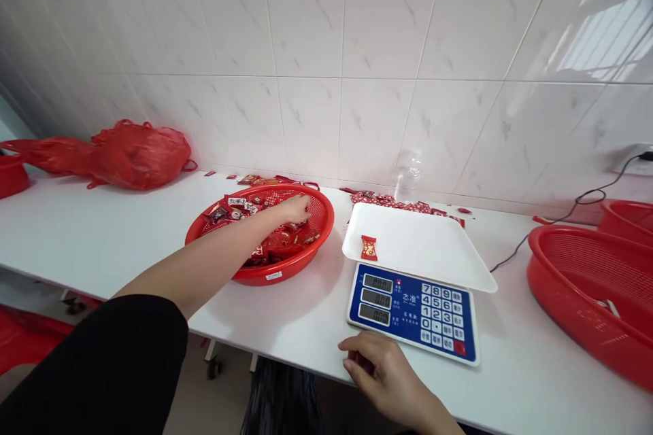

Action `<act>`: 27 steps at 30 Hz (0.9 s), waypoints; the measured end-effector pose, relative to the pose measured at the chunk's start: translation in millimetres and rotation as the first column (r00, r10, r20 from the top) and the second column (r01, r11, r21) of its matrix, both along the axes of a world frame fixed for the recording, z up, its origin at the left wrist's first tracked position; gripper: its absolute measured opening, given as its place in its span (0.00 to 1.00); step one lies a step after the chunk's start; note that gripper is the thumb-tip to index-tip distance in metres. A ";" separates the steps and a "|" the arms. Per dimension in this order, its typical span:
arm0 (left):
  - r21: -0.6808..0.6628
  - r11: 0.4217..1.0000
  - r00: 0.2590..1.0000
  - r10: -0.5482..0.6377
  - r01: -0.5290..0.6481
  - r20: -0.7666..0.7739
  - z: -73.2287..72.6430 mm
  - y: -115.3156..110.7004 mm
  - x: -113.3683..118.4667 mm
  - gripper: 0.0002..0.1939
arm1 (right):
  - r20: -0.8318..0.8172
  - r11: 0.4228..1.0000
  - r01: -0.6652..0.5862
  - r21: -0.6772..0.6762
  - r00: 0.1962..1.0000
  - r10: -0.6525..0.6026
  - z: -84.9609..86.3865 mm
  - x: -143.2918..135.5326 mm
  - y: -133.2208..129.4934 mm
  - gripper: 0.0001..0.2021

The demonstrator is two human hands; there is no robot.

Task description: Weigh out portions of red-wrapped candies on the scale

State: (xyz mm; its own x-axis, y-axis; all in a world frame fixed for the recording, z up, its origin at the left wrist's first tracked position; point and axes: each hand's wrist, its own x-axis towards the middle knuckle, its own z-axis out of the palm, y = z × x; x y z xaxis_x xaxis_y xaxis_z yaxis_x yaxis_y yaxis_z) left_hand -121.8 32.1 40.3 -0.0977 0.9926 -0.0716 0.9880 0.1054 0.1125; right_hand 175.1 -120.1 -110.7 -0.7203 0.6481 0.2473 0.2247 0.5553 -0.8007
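My left hand (296,209) reaches into the right side of a red perforated basket (286,270). Its fingers are curled down among the red-wrapped sweets (278,241), and whatever they hold is hidden. Near the table's front edge, my right hand (378,368) hovers just below the scale's keypad, fingers loosely bent, thumb apart, nothing visible between them. The digital scale (413,312) has a blue front panel and a white weighing tray (418,238). One small red wrapped sweet (369,248) lies at the tray's left side.
Red plastic bags (137,153) are heaped on the far left. Small red packets (392,202) lie along the wall behind the scale. A larger red basket (586,292) stands on the right, and a black cable (551,217) runs from the wall socket towards the scale.
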 end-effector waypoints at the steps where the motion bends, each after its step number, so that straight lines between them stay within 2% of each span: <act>1: -0.064 0.997 0.999 0.032 -0.034 -0.022 -2.4 -0.9 -17.1 0.23 | 0.000 1.000 0.000 -0.008 1.000 0.000 0.6 0.0 0.0 0.11; 3: -0.153 0.983 0.993 0.095 -0.105 -0.069 -10.7 -3.3 -45.7 0.30 | 0.002 1.000 0.003 -0.016 1.000 -0.003 2.0 0.2 0.2 0.11; 6: -0.225 0.959 0.981 0.151 -0.175 -0.119 -27.7 -4.3 -71.5 0.48 | 0.012 1.000 -0.001 -0.027 1.000 0.002 3.9 0.2 0.5 0.11; 8: -0.258 0.946 0.976 0.167 -0.198 -0.138 -37.9 -1.7 -78.2 0.57 | 0.015 0.999 0.001 -0.037 1.000 0.000 4.6 0.2 0.5 0.12; 12: -0.289 0.933 0.972 0.171 -0.212 -0.162 -48.6 7.3 -77.4 0.67 | 0.010 0.999 0.013 -0.051 1.000 -0.013 3.9 0.1 -0.2 0.12; 15: -0.308 0.938 0.984 0.122 -0.156 -0.127 -45.5 10.8 -75.0 0.65 | 0.009 0.998 0.014 -0.056 1.000 -0.013 3.9 0.1 -0.2 0.12; 19: -0.329 0.944 1.000 -0.004 0.001 -0.008 -32.7 9.4 -78.1 0.45 | 0.013 0.998 0.012 -0.057 1.000 -0.011 5.2 0.1 0.4 0.12; 21: -0.323 0.946 1.000 -0.020 0.020 0.005 -30.5 8.5 -79.3 0.46 | 0.020 0.998 0.012 -0.061 1.000 -0.010 5.4 0.0 0.5 0.12; 24: -0.314 0.949 1.000 -0.008 0.002 -0.019 -38.7 8.9 -74.1 0.55 | 0.029 0.998 0.019 -0.068 0.999 -0.017 4.4 -0.6 0.5 0.11; 27: -0.287 0.958 1.000 -0.014 0.007 -0.022 -53.1 10.6 -59.7 0.52 | 0.029 0.997 0.027 -0.073 0.999 -0.025 3.0 -1.6 0.5 0.12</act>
State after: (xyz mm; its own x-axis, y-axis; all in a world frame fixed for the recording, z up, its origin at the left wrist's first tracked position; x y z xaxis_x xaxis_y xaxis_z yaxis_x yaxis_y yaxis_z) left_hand -181.5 42.7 -12.8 -0.0929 0.9317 -0.3511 0.9913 0.1198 0.0554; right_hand 173.5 -119.6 -107.7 -0.7087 0.6825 0.1786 0.2609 0.4889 -0.8324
